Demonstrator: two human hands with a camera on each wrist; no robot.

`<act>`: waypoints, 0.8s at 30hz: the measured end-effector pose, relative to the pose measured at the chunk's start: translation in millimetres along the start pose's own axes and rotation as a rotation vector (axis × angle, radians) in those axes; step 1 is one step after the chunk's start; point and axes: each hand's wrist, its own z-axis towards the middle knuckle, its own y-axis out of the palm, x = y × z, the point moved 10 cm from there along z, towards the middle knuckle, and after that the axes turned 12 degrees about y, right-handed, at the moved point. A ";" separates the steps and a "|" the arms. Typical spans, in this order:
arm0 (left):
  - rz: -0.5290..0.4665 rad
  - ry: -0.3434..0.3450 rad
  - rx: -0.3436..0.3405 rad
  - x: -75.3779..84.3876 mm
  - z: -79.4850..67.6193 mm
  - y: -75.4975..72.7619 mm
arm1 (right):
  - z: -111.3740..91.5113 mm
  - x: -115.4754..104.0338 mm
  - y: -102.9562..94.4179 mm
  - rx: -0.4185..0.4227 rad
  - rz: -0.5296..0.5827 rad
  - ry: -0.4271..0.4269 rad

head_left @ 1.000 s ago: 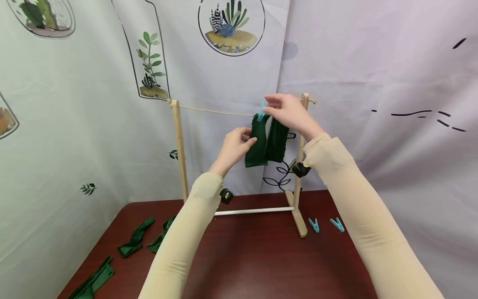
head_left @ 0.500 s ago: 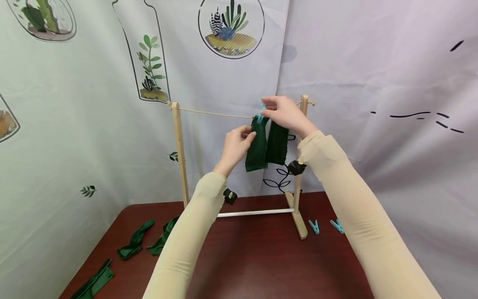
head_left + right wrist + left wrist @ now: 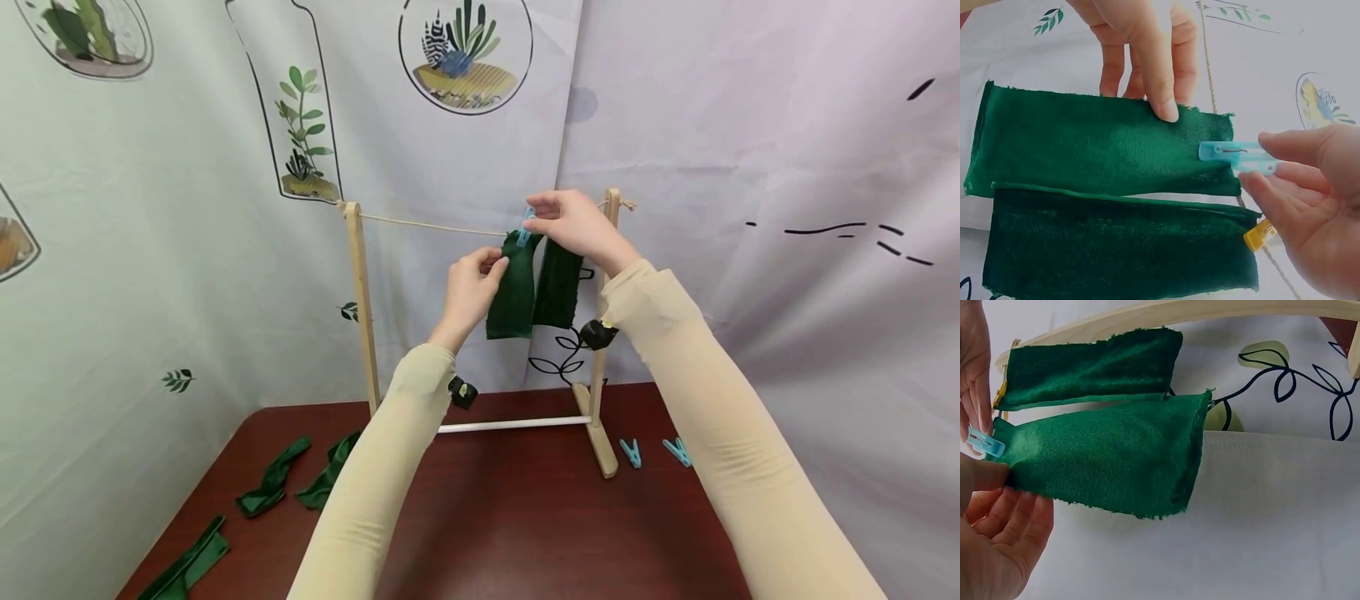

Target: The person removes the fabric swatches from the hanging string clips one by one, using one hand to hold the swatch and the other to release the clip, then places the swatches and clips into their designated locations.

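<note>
A green cloth strip (image 3: 512,296) hangs over the rope (image 3: 435,226) of a small wooden rack, its top bitten by a light blue clothespin (image 3: 1213,151). My right hand (image 3: 577,223) pinches the handles of this clothespin between thumb and fingers. With thumb in front and fingers behind, my left hand (image 3: 471,287) pinches the strip's left edge near the top. Just to the right hangs a second green strip (image 3: 1116,244), fixed to the rope by a yellow clothespin (image 3: 1259,236); in the head view my right hand covers its top.
The rack's posts (image 3: 362,300) stand on the dark red table (image 3: 510,517) in front of a printed curtain. Crumpled green strips (image 3: 273,479) lie at the left, one partly behind my left sleeve. Two blue clothespins (image 3: 631,453) lie right of the rack's foot.
My left hand and the lower end of the front strip have shifted slightly left. The right hand stays on the blue clothespin at nearly the same spot.
</note>
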 end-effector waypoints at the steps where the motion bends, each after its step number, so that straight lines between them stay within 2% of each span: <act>1: -0.002 0.000 0.001 0.3 -0.1 0.0 | -0.4 0.4 -0.6 0.002 0.001 0.004; 6: -0.010 0.000 0.006 1.1 0.0 0.0 | -2.7 -0.4 -4.2 0.022 -0.006 -0.001; 16: -0.009 0.004 0.008 1.9 1.1 1.9 | -10.4 -12.3 -5.4 0.130 -0.075 -0.115; 24: -0.008 -0.013 0.002 1.9 -0.7 3.7 | -12.2 -11.6 -8.4 0.186 -0.027 -0.135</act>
